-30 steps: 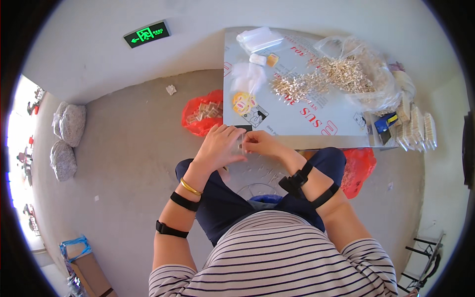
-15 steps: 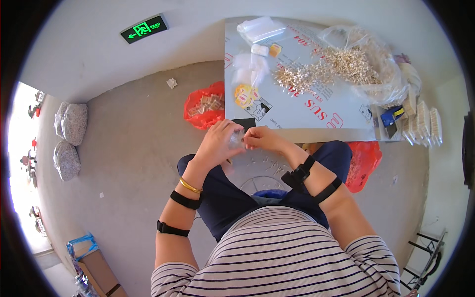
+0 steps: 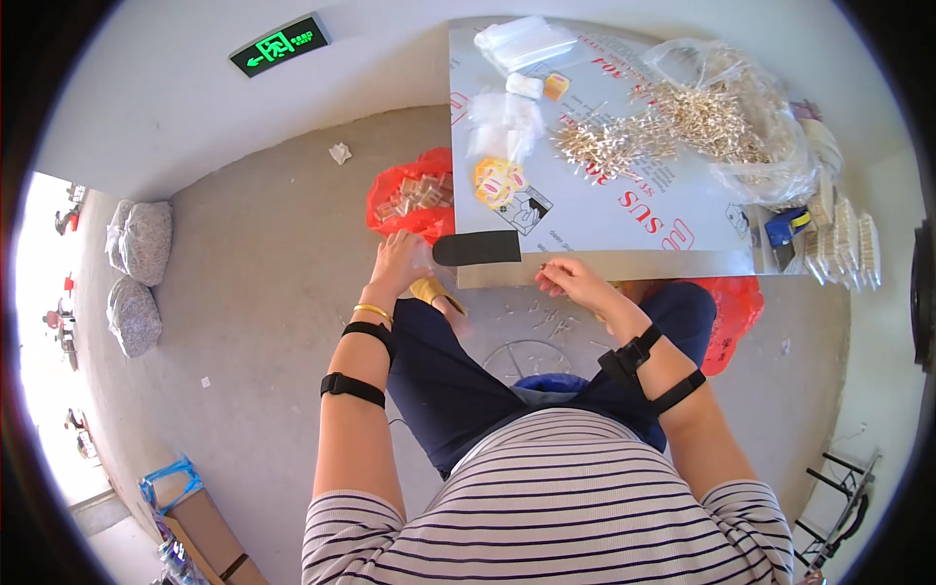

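Note:
My left hand (image 3: 395, 261) is beyond my left knee, beside the red bag, with its fingers closed on a small clear plastic bag (image 3: 421, 259). What the bag contains is too blurred to tell. A black strip (image 3: 478, 248) lies at the table's near left corner, just right of that bag. My right hand (image 3: 575, 283) hovers by the table's front edge. Its thumb and fingers are curled together, and whatever they may pinch is too small to make out. Cotton swabs (image 3: 609, 146) are heaped loose on the table (image 3: 575, 229).
Packed boxes fill the red bag (image 3: 436, 168) left of the table. Clear bags (image 3: 526, 44) and yellow cards (image 3: 499, 181) lie on the table's left side. At its right are a blue tool (image 3: 785, 226) and stacked swab packs (image 3: 843, 244). Stray swabs dot the floor below.
My hands have come apart: the left moved left with the clear bag, the right moved right. The black strip, mostly hidden before, now shows in full. The view shifted slightly.

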The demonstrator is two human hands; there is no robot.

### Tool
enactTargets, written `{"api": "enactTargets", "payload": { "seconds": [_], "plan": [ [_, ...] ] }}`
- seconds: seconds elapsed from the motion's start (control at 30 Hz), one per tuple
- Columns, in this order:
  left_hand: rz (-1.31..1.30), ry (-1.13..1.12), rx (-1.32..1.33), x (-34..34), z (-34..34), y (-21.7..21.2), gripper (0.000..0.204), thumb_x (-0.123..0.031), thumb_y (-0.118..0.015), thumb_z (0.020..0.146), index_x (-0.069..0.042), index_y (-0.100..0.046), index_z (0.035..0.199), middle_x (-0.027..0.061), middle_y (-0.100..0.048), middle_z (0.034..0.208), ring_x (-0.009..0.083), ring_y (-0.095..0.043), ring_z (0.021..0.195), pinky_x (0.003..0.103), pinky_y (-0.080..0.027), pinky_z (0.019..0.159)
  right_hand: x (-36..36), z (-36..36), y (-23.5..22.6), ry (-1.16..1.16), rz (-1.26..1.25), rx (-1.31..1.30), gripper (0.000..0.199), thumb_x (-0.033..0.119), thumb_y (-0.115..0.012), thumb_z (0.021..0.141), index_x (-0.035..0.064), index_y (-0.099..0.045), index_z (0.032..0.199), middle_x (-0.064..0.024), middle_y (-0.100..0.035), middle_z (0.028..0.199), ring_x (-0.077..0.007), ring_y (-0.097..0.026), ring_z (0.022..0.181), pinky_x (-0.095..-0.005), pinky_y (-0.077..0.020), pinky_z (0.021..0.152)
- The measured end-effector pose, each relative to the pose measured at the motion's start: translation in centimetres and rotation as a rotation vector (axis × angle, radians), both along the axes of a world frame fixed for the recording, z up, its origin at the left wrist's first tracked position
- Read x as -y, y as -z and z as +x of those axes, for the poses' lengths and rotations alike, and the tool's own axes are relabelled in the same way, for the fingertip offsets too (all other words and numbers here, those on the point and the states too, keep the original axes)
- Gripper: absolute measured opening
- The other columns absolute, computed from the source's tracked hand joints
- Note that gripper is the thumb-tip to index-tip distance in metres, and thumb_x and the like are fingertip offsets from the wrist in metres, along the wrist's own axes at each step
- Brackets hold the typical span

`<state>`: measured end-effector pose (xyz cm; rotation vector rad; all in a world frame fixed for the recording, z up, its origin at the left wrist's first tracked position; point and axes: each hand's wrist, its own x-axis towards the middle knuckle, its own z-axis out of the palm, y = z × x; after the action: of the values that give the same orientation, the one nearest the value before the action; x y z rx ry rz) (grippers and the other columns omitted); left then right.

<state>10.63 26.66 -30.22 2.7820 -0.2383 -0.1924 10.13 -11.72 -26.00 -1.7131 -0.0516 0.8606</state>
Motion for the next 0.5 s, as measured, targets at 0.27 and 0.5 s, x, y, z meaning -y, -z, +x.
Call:
{"api": "enactTargets", "payload": {
  "seconds": [0.27, 0.5],
  "plan": [
    [-0.220, 0.143, -0.029, 0.3, 1.6, 0.8, 0.067, -0.020, -0.090, 0.069, -0.007, -0.061, 0.127, 0.0117, -0.060, 0.123, 0.0329, -0.057, 0.124, 0.046, -0.045, 0.107, -0.1, 0.6, 1.3, 0.006, 0.028, -0.040, 0.037, 0.033, -0.052, 0.111, -0.0001, -0.069, 0.113, -0.0080, -0.072, 0.103, -0.0151, -0.069, 0.094, -0.0311, -0.0553, 0.085],
    [-0.290, 0.187, 0.037, 3.2, 1.8, 0.6, 0.073, -0.021, -0.090, 0.068, -0.007, -0.059, 0.133, 0.0123, -0.059, 0.126, 0.0338, -0.056, 0.125, 0.046, -0.044, 0.109, -0.4, 0.8, 1.9, -0.003, -0.025, -0.056, 0.038, 0.033, -0.051, 0.111, -0.0001, -0.069, 0.114, -0.0080, -0.072, 0.103, -0.0144, -0.068, 0.093, -0.0306, -0.0550, 0.084]
  ]
}}
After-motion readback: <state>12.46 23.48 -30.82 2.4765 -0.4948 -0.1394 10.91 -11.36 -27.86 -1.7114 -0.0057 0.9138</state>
